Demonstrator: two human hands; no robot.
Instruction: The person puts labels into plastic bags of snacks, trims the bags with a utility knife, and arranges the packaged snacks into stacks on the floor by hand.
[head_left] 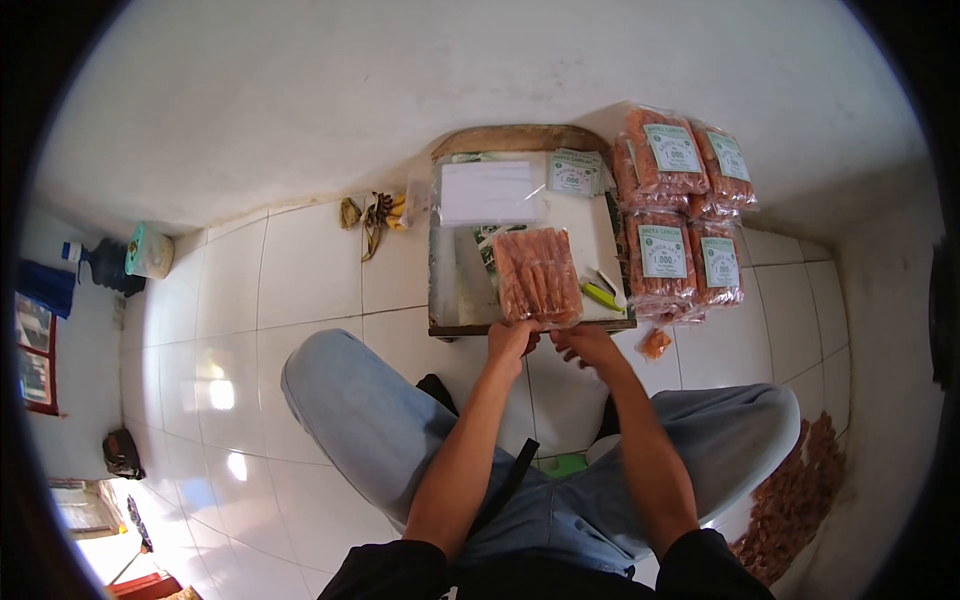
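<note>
A clear plastic bag of orange-brown sticks (538, 272) lies on the small low table, its near edge toward me. My left hand (513, 340) is closed on that near edge of the bag. Just right of it, my right hand (590, 348) has its fingers curled in below the same edge; whatever they pinch is too small to make out. A green-handled cutter (602, 294) rests right of the bag. Farther back on the table are a stack of white paper (489, 192) in plastic and several printed labels (575, 175).
Filled, labelled bags (663, 255) are stacked against the table's right side. A small orange packet (655, 344) lies on the tiles nearby. Bananas (396, 211) sit left of the table (433, 285). Loose brown pieces (800, 495) are spread at the lower right, beyond my knee.
</note>
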